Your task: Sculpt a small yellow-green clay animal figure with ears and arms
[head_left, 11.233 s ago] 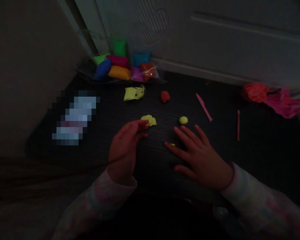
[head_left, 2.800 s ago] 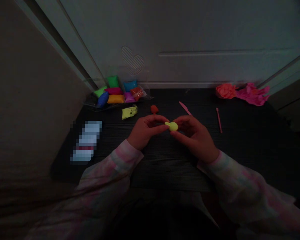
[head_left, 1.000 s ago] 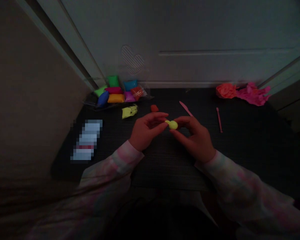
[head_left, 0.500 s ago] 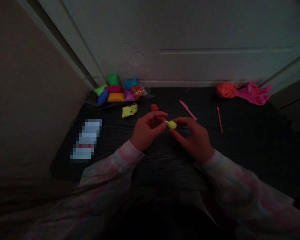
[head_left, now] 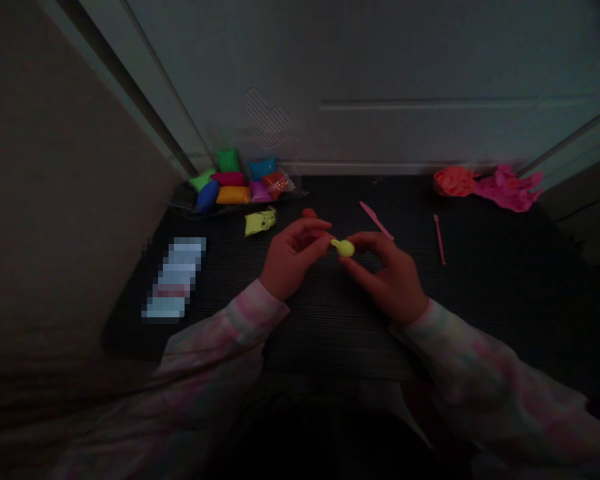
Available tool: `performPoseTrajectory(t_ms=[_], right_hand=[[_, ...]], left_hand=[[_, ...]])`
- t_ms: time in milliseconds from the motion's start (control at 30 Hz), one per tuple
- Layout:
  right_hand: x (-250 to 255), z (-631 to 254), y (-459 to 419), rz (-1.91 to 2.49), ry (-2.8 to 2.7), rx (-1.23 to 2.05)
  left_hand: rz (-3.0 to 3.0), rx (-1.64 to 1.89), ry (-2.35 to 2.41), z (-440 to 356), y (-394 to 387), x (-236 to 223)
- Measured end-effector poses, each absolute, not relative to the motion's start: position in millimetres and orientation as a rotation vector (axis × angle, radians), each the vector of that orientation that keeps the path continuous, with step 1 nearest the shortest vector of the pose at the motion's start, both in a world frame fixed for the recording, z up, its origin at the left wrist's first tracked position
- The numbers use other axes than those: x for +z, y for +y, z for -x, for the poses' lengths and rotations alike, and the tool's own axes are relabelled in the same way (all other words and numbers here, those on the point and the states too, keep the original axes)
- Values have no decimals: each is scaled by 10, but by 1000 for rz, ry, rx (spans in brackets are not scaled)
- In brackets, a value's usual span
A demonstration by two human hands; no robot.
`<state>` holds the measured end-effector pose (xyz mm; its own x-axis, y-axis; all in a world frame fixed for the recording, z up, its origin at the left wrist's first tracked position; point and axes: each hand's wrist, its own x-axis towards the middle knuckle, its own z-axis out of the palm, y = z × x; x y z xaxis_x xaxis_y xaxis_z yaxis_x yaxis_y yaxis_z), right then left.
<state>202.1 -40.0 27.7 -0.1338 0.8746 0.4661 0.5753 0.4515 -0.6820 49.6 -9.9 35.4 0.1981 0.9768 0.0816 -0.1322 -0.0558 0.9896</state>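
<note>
My right hand [head_left: 393,277] pinches a small yellow clay ball [head_left: 347,249] between thumb and fingers, just above the dark tabletop. From the ball's left side sticks out a thin yellow clay piece [head_left: 335,243]. At that piece, the thumb and fingertips of my left hand [head_left: 295,257] are closed and touch its end. Behind my left fingers a red clay lump [head_left: 309,213] is partly hidden. A torn yellow clay packet [head_left: 260,223] lies to the left of it. Beyond my right hand rests a pink plastic clay knife [head_left: 376,220].
A clear bag with several coloured clay packets [head_left: 233,195] lies at the back left. A phone with a blurred screen [head_left: 175,277] is at the left. A thin pink tool [head_left: 439,240] and crumpled orange and pink material [head_left: 507,188] are on the right. A white panel [head_left: 405,133] stands behind.
Earlier the yellow ball lay on the table and both hands were apart from it. Since then it has been picked up and a thin piece joined on. Lately my left fingers shifted slightly left.
</note>
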Motion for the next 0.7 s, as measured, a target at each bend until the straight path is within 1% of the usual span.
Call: performPoseTrajectory(t_ms=[167, 367, 700], right_hand=[[268, -2029, -394, 1209, -1795, 506], [275, -2026, -402, 1210, -1813, 485], [285, -2025, -403, 1224, -1834, 475]], left_hand=[[-1044, 1122, 839, -486, -51, 321], [-854, 1042, 802, -490, -46, 339], [-791, 1023, 780, -499, -44, 324]])
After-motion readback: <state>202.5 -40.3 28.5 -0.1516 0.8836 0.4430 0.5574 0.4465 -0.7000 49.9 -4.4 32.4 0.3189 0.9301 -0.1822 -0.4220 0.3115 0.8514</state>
